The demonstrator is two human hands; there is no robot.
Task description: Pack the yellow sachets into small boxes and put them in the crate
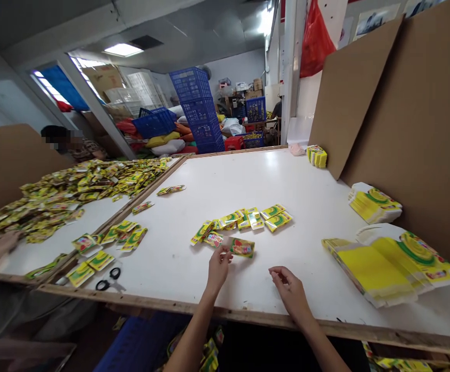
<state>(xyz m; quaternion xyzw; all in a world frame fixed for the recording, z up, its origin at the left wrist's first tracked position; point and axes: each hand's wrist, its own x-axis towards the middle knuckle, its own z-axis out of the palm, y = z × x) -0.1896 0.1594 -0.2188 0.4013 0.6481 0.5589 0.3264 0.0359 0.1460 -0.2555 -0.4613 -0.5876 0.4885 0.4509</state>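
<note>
My left hand [218,267] pinches the edge of a small yellow, green and red sachet [242,247] lying on the white table [317,206]. Just beyond it, a row of several similar sachets [244,220] lies spread across the table. My right hand [290,289] rests on the table to the right of the sachet, fingers curled loosely inward with nothing visible in them.
Stacks of flattened yellow cartons [387,263] lie at the right, more [374,202] behind them, against brown cardboard sheets [422,113]. Scissors [108,279] and loose sachets [126,233] sit at the left. A neighbouring table holds a big sachet pile [73,191]; another person's hand [0,243] reaches there.
</note>
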